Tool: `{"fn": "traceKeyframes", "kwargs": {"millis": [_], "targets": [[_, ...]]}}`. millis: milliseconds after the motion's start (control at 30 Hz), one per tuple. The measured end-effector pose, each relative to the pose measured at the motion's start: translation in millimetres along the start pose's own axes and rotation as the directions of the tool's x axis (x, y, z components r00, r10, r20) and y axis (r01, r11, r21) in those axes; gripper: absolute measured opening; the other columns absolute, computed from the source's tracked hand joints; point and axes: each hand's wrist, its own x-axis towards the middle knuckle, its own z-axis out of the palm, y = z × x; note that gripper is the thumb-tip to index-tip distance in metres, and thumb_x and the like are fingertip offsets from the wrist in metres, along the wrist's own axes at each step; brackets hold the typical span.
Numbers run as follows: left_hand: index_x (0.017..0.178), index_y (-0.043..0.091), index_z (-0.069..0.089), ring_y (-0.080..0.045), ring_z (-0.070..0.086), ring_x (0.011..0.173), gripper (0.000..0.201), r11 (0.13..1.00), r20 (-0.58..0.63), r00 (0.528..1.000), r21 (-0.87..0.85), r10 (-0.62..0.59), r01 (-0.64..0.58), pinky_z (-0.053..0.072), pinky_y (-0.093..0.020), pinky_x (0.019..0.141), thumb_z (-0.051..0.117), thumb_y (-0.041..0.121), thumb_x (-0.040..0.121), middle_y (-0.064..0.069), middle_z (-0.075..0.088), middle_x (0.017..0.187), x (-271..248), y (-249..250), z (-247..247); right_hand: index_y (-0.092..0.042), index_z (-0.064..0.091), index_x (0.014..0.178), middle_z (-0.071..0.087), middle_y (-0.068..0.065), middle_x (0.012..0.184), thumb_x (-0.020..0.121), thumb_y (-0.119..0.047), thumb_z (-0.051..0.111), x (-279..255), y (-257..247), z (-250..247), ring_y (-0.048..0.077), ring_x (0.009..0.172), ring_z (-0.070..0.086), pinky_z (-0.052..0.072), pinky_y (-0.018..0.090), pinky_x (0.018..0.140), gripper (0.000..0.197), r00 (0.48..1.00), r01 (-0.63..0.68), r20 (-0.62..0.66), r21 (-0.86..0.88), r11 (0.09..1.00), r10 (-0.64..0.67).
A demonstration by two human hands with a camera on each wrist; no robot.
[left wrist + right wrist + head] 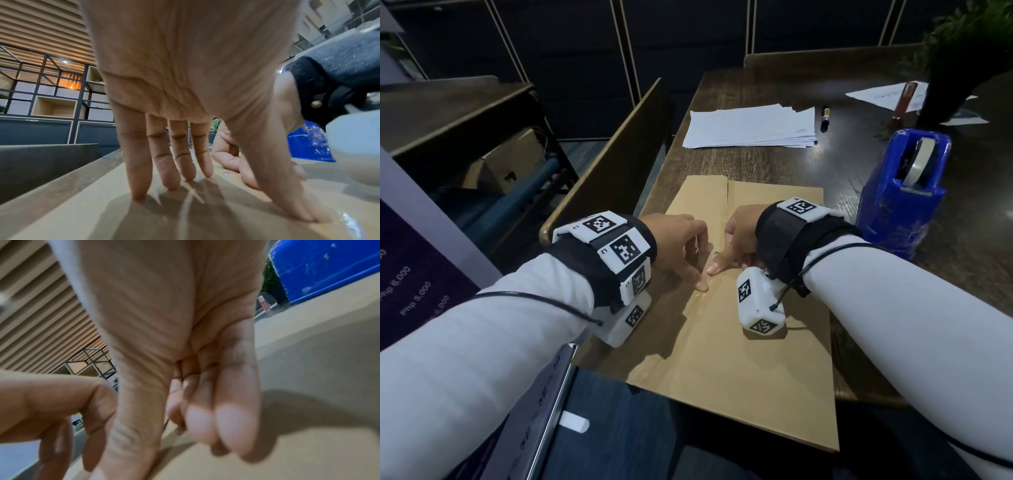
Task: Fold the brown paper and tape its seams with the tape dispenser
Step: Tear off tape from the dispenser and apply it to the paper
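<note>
Brown paper [739, 359], folded, lies flat on the counter [722, 164] at its near left corner; the near edge of the paper overhangs the counter's near edge. A seam runs lengthwise down the paper's middle, with glossy clear tape [702, 291] visible along it beneath the hands.

Left hand [681, 246]: fingers extended and spread, tips [139, 193] pressing down on the paper just left of the seam, thumb flat on the taped strip. Nothing gripped.

Right hand [736, 240]: thumb stretched out and pressing on the seam, its tip almost meeting the left thumb. The other fingers [236, 426] are curled in toward the palm. The right wrist view is blurred; whether they pinch anything cannot be told.

Tape dispenser [900, 192]: blue, upright near the right edge of the counter, just beyond the paper's right side, clear of both hands, roll visible in its top slot.

Also on the counter: a stack of white sheets [750, 126] toward the far edge, a dark marker [825, 118] just right of it, a potted plant [962, 61] and loose papers at the far right corner.
</note>
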Motion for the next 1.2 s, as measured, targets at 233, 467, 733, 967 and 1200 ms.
{"fn": "traceKeyframes", "kwargs": {"millis": [233, 467, 733, 967, 1200], "targets": [[0.115, 0.026, 0.050, -0.014, 0.054, 0.092, 0.065, 1.000, -0.005, 1.000, 0.028, 0.001, -0.001, 0.047, -0.028, 0.079, 0.077, 0.057, 0.065, 0.006, 0.053, 0.113, -0.6, 0.5, 0.2, -0.012, 0.065, 0.093, 0.069, 0.008, 0.088, 0.068, -0.049, 0.078, -1.3, 4.7, -3.4, 0.021, 0.080, 0.058, 0.048, 0.038, 0.095, 0.047, 0.997, 0.055, 0.057, 0.067, 0.996, -0.059], [0.115, 0.029, 0.050, -0.013, 0.056, 0.093, 0.066, 0.999, 0.021, 1.000, 0.036, 0.013, -0.014, 0.048, -0.027, 0.078, 0.080, 0.056, 0.063, 0.008, 0.053, 0.114, -2.7, -1.2, -2.1, -0.007, 0.065, 0.096, 0.074, 0.008, 0.095, 0.061, -0.062, 0.076, -9.4, 3.3, -6.1, 0.020, 0.082, 0.062, 0.047, 0.040, 0.095, 0.066, 0.996, 0.042, 0.079, 0.029, 0.999, -0.044], [0.119, 0.028, 0.049, -0.013, 0.057, 0.092, 0.069, 0.999, 0.033, 0.999, 0.034, 0.010, -0.011, 0.051, -0.029, 0.079, 0.081, 0.053, 0.063, 0.009, 0.051, 0.112, 0.1, -3.6, -1.5, -0.016, 0.067, 0.091, 0.075, 0.002, 0.088, 0.032, -0.082, 0.072, -5.5, -11.3, 0.2, 0.022, 0.088, 0.070, 0.053, 0.039, 0.087, 0.089, 1.000, 0.005, 0.021, -0.226, 0.974, 0.000], [0.120, 0.028, 0.048, -0.013, 0.056, 0.094, 0.069, 1.000, 0.029, 1.000, 0.025, 0.008, -0.008, 0.051, -0.030, 0.081, 0.079, 0.055, 0.064, 0.009, 0.049, 0.113, -3.4, -3.7, 0.0, -0.007, 0.066, 0.108, 0.073, 0.009, 0.104, 0.049, -0.074, 0.072, -8.5, -12.0, -7.2, 0.024, 0.094, 0.067, 0.050, 0.042, 0.095, 0.090, 0.998, 0.015, 0.058, -0.207, 0.978, -0.003], [0.118, 0.029, 0.052, -0.012, 0.058, 0.096, 0.067, 0.998, 0.008, 1.000, 0.065, -0.009, 0.008, 0.049, -0.028, 0.081, 0.081, 0.054, 0.063, 0.010, 0.055, 0.114, -8.4, 3.2, -3.0, -0.004, 0.063, 0.104, 0.070, 0.011, 0.102, 0.080, -0.041, 0.073, -20.2, -3.1, 2.4, 0.021, 0.084, 0.059, 0.049, 0.037, 0.091, 0.045, 0.996, 0.082, 0.018, -0.005, 0.997, -0.082]]}}
